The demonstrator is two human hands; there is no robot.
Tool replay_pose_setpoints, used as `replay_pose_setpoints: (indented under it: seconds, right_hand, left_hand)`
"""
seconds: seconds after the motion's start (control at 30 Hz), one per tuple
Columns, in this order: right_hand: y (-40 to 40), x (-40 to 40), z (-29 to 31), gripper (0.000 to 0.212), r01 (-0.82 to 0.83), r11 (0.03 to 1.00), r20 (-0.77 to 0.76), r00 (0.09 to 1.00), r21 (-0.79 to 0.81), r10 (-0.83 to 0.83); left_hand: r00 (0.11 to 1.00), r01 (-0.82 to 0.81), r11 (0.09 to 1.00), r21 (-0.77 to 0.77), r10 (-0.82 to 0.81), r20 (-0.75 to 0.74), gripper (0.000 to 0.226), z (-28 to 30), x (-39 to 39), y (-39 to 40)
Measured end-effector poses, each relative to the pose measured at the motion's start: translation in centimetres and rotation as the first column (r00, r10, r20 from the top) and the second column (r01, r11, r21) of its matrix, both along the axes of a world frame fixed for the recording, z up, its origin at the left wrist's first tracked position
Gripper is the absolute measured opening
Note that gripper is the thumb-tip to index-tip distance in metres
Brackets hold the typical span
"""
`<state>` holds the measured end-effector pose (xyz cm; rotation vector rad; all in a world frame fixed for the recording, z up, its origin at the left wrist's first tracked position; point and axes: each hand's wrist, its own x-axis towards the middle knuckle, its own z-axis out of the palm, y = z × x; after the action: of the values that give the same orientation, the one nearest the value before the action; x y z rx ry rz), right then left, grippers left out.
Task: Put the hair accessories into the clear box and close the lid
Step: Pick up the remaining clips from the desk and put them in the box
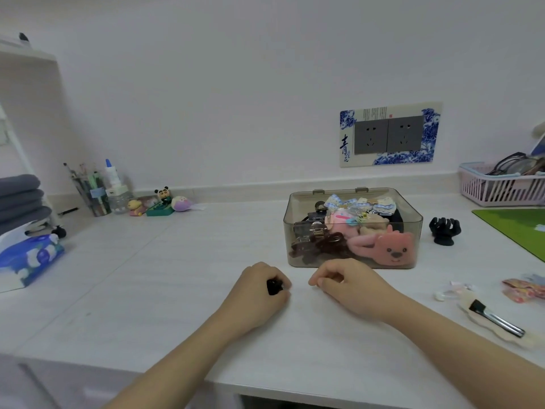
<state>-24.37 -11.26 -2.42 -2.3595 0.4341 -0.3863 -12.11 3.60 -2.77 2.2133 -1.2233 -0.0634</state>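
The left hand (259, 286) is curled around a small black clip (274, 287); the right hand (342, 280) rests loosely closed, apparently empty. The clear box (352, 228) looks lidded, so dropping the clip in likely requires lifting its lid first

A small black thing (274, 287) sits mostly buried in the curled left hand (259, 286), too little showing to name it. The pink basket (501, 187) runs off the right edge, and the tissue pack (29, 258) off the left.

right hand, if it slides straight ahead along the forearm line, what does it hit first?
Likely the left hand: the right hand points up-left, its fingers aimed at it across a short bare stretch of table. The clear box sits beyond, off that line.
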Motion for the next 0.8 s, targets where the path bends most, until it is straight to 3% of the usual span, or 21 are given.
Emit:
replay_pose_setpoints:
  seconds: [0.4,0.63,0.8]
  right_hand:
    - [-0.5,-0.5,0.4,0.022,0.009,1.000,0.016,1.000,0.018,-0.009]
    - [-2.0,-1.7,2.2,0.022,0.124,0.947,0.175,0.968,0.295,-0.181]
    - [-2.9,-3.0,4.8,0.022,0.108,0.840,0.371,0.862,0.532,-0.345]
  left_hand:
    - [0.989,0.035,0.992,-0.122,-0.052,-0.141,0.015,-0.1,-2.2,-1.2]
    - [0.987,0.059,0.954,-0.295,-0.100,-0.124,0.019,3.9,-2.8,-3.5]
    - [0.983,0.106,0.920,-0.378,-0.155,-0.102,0.013,7.1,-3.1,-7.0]
